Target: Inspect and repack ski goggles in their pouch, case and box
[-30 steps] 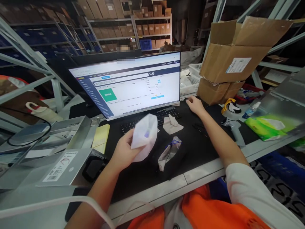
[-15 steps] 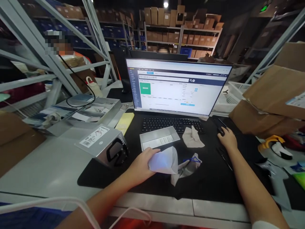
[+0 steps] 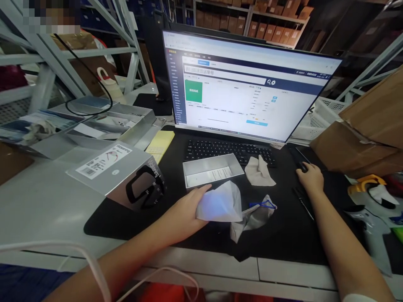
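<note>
My left hand [image 3: 185, 211] is closed round a translucent white wrapper [image 3: 222, 203] with a bluish glow; whatever is inside cannot be made out. On the right, my right hand [image 3: 312, 180] curls over a black computer mouse [image 3: 302, 167] on the dark mat. Just beyond the wrapper lies an open, shallow white box [image 3: 188, 177] with a printed paper inside. A crumpled beige cloth [image 3: 260, 173] is beside that box. Nearer to me, a greyish cloth pouch [image 3: 252, 220] with a blue drawstring lies right of the wrapper.
A monitor [image 3: 229, 105] stands behind a black keyboard [image 3: 217, 150]. To the left are a silver box [image 3: 110, 172] with a label, a yellow notepad [image 3: 160, 143] and an open grey tray [image 3: 138, 121]. Brown cartons [image 3: 346, 147] and a tape dispenser [image 3: 374, 191] are at right.
The view has tilted down and come closer to the desk. My left hand still holds the wrapper, and my right hand stays on the mouse.
</note>
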Available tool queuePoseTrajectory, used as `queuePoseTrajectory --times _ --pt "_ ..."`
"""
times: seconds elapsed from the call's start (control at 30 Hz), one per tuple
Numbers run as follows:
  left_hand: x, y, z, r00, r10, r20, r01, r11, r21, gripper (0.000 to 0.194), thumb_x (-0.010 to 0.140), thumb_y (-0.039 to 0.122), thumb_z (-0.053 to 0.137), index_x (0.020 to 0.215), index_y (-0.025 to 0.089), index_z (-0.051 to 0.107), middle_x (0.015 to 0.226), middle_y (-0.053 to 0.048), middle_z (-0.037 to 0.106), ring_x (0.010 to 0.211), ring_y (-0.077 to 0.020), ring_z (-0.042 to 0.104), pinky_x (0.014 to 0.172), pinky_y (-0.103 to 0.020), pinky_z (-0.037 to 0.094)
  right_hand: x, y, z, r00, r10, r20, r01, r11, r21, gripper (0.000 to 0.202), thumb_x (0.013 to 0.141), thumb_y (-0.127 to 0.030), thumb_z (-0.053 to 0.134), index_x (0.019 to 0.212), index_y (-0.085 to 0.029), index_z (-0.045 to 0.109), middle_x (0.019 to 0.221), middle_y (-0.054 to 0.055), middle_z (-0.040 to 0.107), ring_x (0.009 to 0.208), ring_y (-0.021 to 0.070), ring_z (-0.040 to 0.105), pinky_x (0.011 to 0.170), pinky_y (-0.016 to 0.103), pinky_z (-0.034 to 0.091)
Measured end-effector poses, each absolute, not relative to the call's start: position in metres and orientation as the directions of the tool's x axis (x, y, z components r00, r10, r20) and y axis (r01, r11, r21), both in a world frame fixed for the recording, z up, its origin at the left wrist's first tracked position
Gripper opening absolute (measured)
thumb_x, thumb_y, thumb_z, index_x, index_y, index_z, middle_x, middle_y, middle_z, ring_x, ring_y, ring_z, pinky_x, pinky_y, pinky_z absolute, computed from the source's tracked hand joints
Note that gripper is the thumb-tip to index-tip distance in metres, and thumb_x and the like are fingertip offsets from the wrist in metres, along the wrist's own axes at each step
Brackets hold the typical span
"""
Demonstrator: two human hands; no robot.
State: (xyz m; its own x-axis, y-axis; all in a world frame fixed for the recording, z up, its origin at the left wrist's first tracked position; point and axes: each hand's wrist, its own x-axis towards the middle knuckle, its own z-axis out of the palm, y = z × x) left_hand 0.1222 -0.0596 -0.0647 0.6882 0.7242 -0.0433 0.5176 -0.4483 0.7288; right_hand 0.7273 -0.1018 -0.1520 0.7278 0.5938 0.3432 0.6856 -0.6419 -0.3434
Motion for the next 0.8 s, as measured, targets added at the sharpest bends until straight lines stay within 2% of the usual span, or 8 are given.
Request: queuePoseTrajectory --times 0.23,0.43,0.63,0.7,0.8 --pt "0.122 -0.06 -0.06 0.666 0.729 -0.16 0.579 -0.369 0.727 0.099 0.088 0.036 0.084 0.177 0.023 0.042 0.178 -0.018 0.055 0.163 -0.0391 0.058 0.137 -0.057 0.047 0.716 -0.099 -0.143 0.741 0.586 0.328 0.672 -0.648 -0.359 0.06 0.09 -0.037 0.066 0.144 -0.016 0.082 0.158 0.021 0.068 0.141 0.0401 0.067 0.124 0.053 0.054" --pt "0.122 -0.058 -0.062 0.675 0.725 -0.135 0.598 -0.43 0.676 0.102 0.086 0.033 0.085 0.177 0.021 0.04 0.175 -0.023 0.058 0.157 -0.0429 0.063 0.131 -0.062 0.052 0.707 -0.101 -0.139 0.73 0.593 0.34 0.684 -0.629 -0.37 0.057 0.092 -0.036 0.063 0.141 -0.016 0.083 0.157 0.021 0.069 0.14 0.0387 0.068 0.125 0.052 0.053" --pt "0.119 -0.055 -0.07 0.69 0.715 -0.111 0.588 -0.465 0.662 0.112 0.081 0.027 0.087 0.18 0.026 0.035 0.178 -0.021 0.055 0.154 -0.0425 0.067 0.124 -0.057 0.059 0.704 -0.1 -0.137 0.725 0.561 0.4 0.689 -0.603 -0.403 0.057 0.091 -0.037 0.064 0.142 -0.018 0.083 0.159 0.019 0.067 0.14 0.038 0.067 0.125 0.052 0.052" --pt "0.119 -0.053 -0.073 0.682 0.721 -0.121 0.598 -0.454 0.66 0.111 0.08 0.025 0.086 0.179 0.025 0.036 0.177 -0.022 0.056 0.153 -0.042 0.067 0.124 -0.056 0.059 0.703 -0.1 -0.136 0.719 0.577 0.388 0.695 -0.6 -0.397 0.058 0.093 -0.038 0.062 0.144 -0.017 0.082 0.161 0.019 0.066 0.142 0.038 0.067 0.125 0.051 0.052" --pt "0.12 -0.05 -0.074 0.669 0.726 -0.159 0.618 -0.425 0.661 0.098 0.08 0.025 0.083 0.171 0.023 0.046 0.167 -0.02 0.066 0.149 -0.041 0.071 0.123 -0.056 0.058 0.705 -0.099 -0.137 0.718 0.618 0.32 0.694 -0.608 -0.385 0.058 0.095 -0.038 0.061 0.144 -0.016 0.082 0.16 0.021 0.067 0.143 0.0381 0.067 0.126 0.051 0.052"
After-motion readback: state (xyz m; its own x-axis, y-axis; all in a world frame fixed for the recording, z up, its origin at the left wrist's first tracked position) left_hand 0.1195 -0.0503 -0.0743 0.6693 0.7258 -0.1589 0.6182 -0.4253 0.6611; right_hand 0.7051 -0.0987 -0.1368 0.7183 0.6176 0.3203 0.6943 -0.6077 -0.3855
